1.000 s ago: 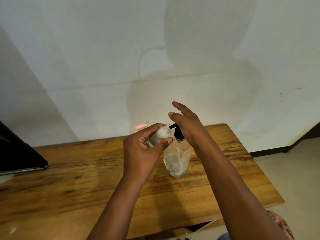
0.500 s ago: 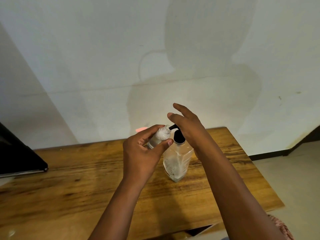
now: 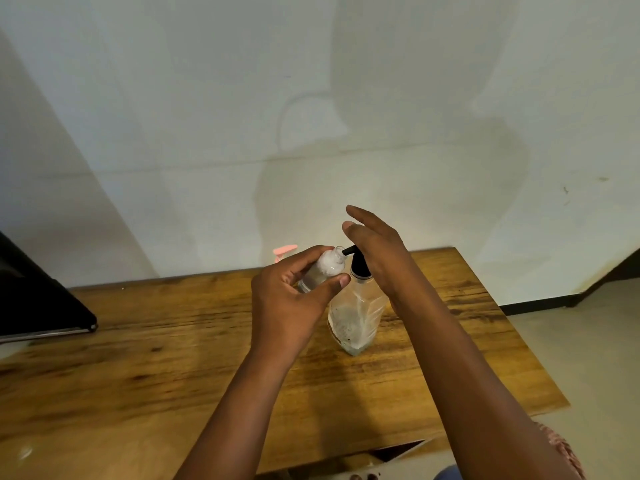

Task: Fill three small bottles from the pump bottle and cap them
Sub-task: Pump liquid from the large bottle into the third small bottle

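Observation:
A clear pump bottle (image 3: pixel 356 317) with a black pump head (image 3: pixel 360 263) stands on the wooden table (image 3: pixel 138 358), with a little liquid at its bottom. My left hand (image 3: pixel 287 299) grips a small clear bottle (image 3: pixel 323 268), tilted, its open mouth right at the black spout. White foam shows inside the small bottle's upper part. My right hand (image 3: pixel 377 251) rests on top of the pump head, palm down, fingers straight and slightly raised. No caps or other small bottles are visible.
A pink object (image 3: pixel 284 251) peeks out behind my left hand at the table's far edge by the wall. A dark flat object (image 3: pixel 41 306) overhangs the table's left end. The floor drops off past the table's right edge.
Both hands hold almost the same pose. The pump head sits slightly higher against my right hand than a second ago; the small bottle stays at the spout.

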